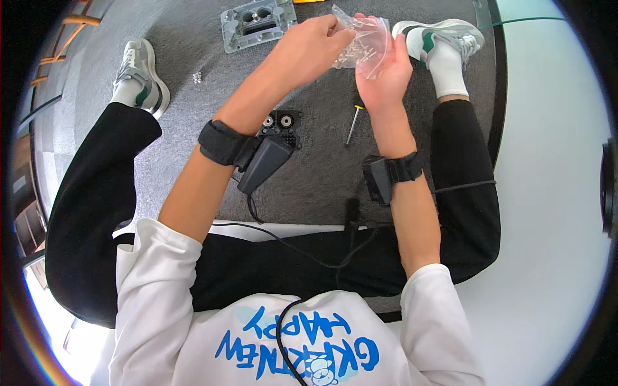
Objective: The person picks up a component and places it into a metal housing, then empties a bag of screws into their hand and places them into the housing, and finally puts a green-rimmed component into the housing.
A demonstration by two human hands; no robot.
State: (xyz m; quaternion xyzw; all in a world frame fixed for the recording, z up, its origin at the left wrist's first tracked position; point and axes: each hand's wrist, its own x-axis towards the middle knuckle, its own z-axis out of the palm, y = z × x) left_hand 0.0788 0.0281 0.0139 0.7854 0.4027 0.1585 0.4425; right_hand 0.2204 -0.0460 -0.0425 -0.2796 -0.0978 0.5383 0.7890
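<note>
A clear plastic bag [365, 40] with several small metal pieces, apparently screws, is between my two hands at the top of the view. My left hand [309, 53] pinches the bag's left side, its fingers closed. Palm up, my right hand [388, 78] cradles the bag from below and the right, its fingers curled around it. Below the hands, a thin tool with a yellow end [353, 125] lies on the carpet. A translucent grey plastic housing [235, 33] lies beyond my left forearm. Partly hidden by that forearm is a black part with round metal rings [288, 122].
A small cluster of pale pieces [197, 78] lies on the grey carpet [187, 128] near my left shoe [151, 80]. My right shoe [450, 35] is beside the right hand. Black cables [283, 243] run from the wrist straps across my lap. Wooden legs [80, 20] stand far left.
</note>
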